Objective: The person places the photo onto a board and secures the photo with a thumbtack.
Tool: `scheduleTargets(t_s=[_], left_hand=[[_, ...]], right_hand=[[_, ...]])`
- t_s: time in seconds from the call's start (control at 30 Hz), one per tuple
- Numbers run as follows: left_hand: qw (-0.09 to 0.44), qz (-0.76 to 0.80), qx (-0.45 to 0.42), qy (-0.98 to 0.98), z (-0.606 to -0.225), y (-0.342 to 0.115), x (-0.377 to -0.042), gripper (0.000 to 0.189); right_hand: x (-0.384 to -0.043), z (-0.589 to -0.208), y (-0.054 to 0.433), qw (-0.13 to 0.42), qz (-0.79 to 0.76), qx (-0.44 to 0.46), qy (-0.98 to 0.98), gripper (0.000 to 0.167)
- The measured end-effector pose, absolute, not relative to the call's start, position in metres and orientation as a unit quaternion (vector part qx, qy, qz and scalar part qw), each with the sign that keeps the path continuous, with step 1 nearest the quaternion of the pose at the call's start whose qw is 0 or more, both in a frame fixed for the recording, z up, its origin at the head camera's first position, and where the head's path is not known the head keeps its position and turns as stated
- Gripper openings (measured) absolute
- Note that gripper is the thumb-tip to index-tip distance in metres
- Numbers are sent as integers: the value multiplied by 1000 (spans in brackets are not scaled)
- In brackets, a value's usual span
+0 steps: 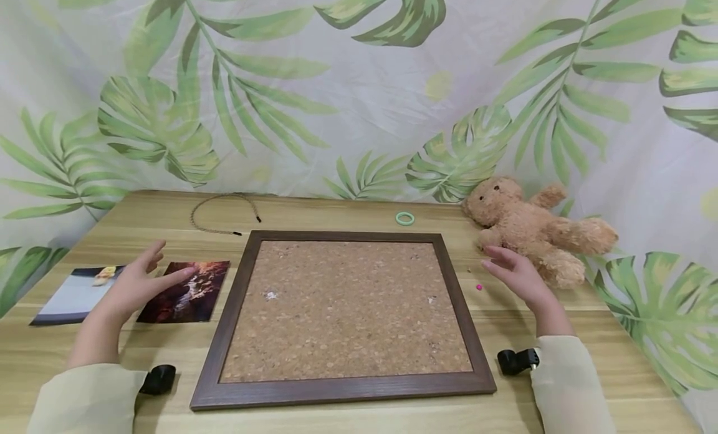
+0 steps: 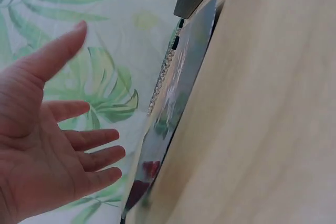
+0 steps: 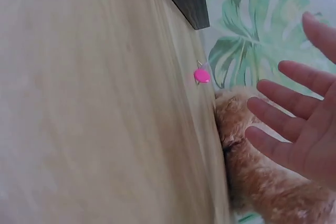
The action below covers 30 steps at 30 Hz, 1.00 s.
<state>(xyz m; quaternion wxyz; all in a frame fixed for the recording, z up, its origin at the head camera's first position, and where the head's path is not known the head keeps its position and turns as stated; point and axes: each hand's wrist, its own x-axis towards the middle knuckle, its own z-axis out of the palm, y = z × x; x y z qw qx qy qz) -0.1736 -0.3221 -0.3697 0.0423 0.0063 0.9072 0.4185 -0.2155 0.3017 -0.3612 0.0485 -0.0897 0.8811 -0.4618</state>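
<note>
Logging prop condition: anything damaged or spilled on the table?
The cork board has whitish patches near its left and right sides, breaking up the otherwise brown surface. Could be surface damage; cause unclear. No spill shows.

A pale cloth [image 1: 373, 91] hangs behind the wooden table [image 1: 325, 212], printed with green palm fronds [image 1: 269, 61], broad split leaves [image 1: 140, 97] and (much fainter) round yellow spots [image 1: 439, 85]. The table's light grain runs from side to side, under soft, fairly even light.
</note>
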Motion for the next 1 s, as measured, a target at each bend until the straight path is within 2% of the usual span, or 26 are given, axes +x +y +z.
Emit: scheduleTargets(t_s=[0.13, 0.27, 0.57, 0.73, 0.93, 1.0], left_hand=[[44, 418, -5, 907, -382, -329, -175, 95], [39, 381, -2, 924, -387, -329, -175, 94], [-9, 298, 16, 954, -390, -328, -173, 68], [-29, 296, 18, 955, -391, -330, -171, 62], [-14, 305, -22, 952, -392, -329, -172, 71], [-13, 303, -32, 952, -393, -330, -171, 69]], right_hand=[[-216, -371, 307, 55, -464, -68, 881, 58], [-217, -383, 311, 59, -447, -61, 891, 45], [-220, -399, 307, 23, -400, -108, 910, 16], [-219, -402, 306, 9, -410, -105, 906, 11], [-220, -403, 306, 3, -408, -95, 908, 10], [-220, -403, 306, 0, -404, -94, 910, 9]])
